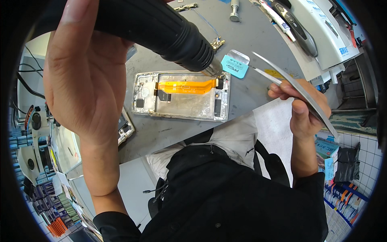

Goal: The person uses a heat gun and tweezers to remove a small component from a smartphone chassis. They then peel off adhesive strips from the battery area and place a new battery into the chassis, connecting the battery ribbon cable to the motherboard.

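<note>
A black hot air gun point(161, 36) is in my left hand point(82, 84), its fingers wrapped round the body and partly hidden behind it. The metal nozzle points down at the right end of a phone frame point(185, 117) lying on the grey work surface. Whether the nozzle touches the frame I cannot tell. Along the frame's upper part runs an orange flex cable point(187, 86) with a dark connector piece at its left. My right hand point(306, 109) pinches metal tweezers point(300, 90), tips apart, pointing left beyond the frame's right edge. Beside the nozzle lies a teal plastic pick point(236, 67).
Another phone part point(125, 128) sits left of the frame, partly behind my wrist. Small gold-coloured parts point(217, 43) lie behind the nozzle. At the far right are a dark handheld tool point(296, 30), a white tube point(278, 20) and a white machine point(326, 28).
</note>
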`<state>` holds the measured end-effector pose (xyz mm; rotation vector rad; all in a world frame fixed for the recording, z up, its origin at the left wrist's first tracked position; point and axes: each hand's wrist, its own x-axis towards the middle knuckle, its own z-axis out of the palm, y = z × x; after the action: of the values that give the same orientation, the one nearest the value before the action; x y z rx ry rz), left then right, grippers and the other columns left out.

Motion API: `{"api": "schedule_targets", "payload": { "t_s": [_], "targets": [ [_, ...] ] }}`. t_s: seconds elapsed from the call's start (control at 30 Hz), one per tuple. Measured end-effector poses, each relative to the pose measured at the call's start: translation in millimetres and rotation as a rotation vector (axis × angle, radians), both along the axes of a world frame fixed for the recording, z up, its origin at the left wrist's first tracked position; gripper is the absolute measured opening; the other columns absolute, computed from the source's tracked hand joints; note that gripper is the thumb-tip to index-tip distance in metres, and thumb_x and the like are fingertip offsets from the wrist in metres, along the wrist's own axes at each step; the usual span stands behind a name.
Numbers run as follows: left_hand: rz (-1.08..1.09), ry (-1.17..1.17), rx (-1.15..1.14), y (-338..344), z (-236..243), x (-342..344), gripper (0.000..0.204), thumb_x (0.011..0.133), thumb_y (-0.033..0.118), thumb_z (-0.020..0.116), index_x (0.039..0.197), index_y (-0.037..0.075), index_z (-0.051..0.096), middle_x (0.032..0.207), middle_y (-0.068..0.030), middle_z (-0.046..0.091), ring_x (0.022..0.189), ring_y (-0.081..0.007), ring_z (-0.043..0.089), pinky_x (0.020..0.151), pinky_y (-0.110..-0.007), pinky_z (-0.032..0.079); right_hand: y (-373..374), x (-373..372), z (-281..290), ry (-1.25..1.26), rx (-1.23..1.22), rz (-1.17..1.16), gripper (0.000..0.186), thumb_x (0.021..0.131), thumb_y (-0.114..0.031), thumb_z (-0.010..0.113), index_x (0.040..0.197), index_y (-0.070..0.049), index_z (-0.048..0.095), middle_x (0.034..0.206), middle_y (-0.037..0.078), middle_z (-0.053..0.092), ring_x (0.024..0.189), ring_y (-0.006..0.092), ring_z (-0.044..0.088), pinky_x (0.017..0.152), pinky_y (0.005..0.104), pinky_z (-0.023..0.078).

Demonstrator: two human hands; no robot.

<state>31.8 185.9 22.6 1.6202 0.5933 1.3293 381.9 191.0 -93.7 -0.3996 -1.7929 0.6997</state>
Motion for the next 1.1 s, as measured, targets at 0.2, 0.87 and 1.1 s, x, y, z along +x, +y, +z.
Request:
{"api": "schedule_targets", "payload": {
  "t_s": [0.2, 0.87, 1.1],
  "targets": [
    [0.06, 0.027, 0.024, -2.3, -0.7, -1.3, 0.059, 0.114, 0.039, 0.031, 0.154, -0.005, 0.036, 0.147, -0.0197, 0.053, 0.144, -0.038, 0.051, 0.126, -0.051, 0.034, 2.6, -10.8, 3.2, -0.04, -0.114, -0.248, 0.023, 0.091, 0.001, 0.079, 0.113, 0.006, 0.074, 0.097, 0.015, 0.079, 0.089, 0.0186, 0.077, 0.079, 0.0261, 0.06],
    [0.007, 0.05, 0.029, -1.2, -0.8, -3.3, 0.058, 0.114, 0.039, 0.03, 0.153, -0.004, 0.038, 0.146, -0.019, 0.052, 0.144, -0.0374, 0.05, 0.125, -0.051, 0.034, 16.6, 2.9, 9.3, -0.105, 0.088, -0.251, 0.031, 0.103, -0.017, 0.068, 0.121, 0.007, 0.075, 0.11, 0.022, 0.077, 0.095, 0.0274, 0.077, 0.085, 0.0328, 0.06],
    [-0.017, 0.063, 0.045, -0.7, -2.4, -7.2, 0.058, 0.114, 0.039, 0.031, 0.153, -0.004, 0.038, 0.146, -0.019, 0.052, 0.144, -0.0372, 0.051, 0.126, -0.051, 0.034, 14.6, -4.7, 11.5, -0.184, 0.151, -0.257, 0.026, 0.095, -0.008, 0.076, 0.118, 0.004, 0.077, 0.102, 0.017, 0.08, 0.087, 0.0239, 0.078, 0.075, 0.0291, 0.06]
  ]
}}
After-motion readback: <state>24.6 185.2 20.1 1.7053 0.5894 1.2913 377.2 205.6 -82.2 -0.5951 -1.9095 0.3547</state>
